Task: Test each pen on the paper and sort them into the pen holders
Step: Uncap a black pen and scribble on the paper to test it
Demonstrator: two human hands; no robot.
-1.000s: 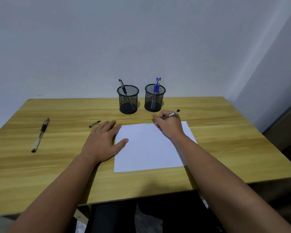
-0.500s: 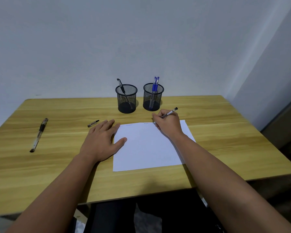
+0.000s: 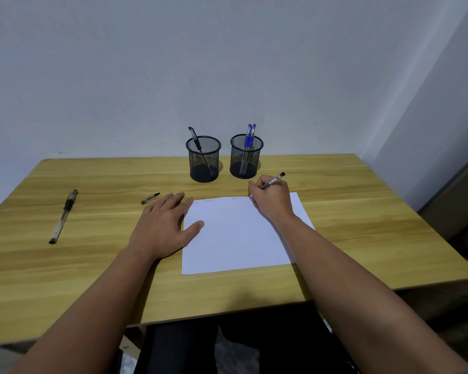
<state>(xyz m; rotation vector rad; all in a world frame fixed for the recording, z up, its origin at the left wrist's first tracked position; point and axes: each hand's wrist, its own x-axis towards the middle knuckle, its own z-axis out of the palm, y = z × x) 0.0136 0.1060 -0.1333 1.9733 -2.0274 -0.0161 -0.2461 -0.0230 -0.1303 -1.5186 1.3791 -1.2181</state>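
1. Almost nothing is shifting between the earlier frames and this one: the right hand [image 3: 272, 202] is staying at the far edge of the paper [image 3: 241, 236] with the pen in hand [image 3: 273, 181], and the left hand [image 3: 164, 225] is staying flat at the sheet's left border.
2. Right-hand fingers are closing around the pen's lower barrel in a writing grip; the uncapped back end is pointing up and to the right, and the tip is hidden behind the fingers, so contact with the sheet cannot be confirmed.
3. Left-hand fingers are lying spread and open, holding nothing, with the thumb resting on the paper and the palm on the table [image 3: 362, 211].
4. Faint marks are showing along the paper's far edge, too small to read.
5. Sorting is looking partly done: the left holder [image 3: 203, 159] is carrying one black pen [image 3: 196, 140], the right holder [image 3: 246, 156] is carrying the blue pens [image 3: 249, 134].
6. One capped pen [image 3: 63, 215] is lying well apart at the far left, apparently still waiting for its test, and a loose cap [image 3: 150, 198] is lying just beyond the left fingertips.
7. Risks, as I judge them: writing so close to the far edge is inviting the tip to run onto the wood; lifting the left thumb would let the sheet slide; the faint marks could be misread, sending the pen into the wrong holder; the cap could be forgotten or knocked away.
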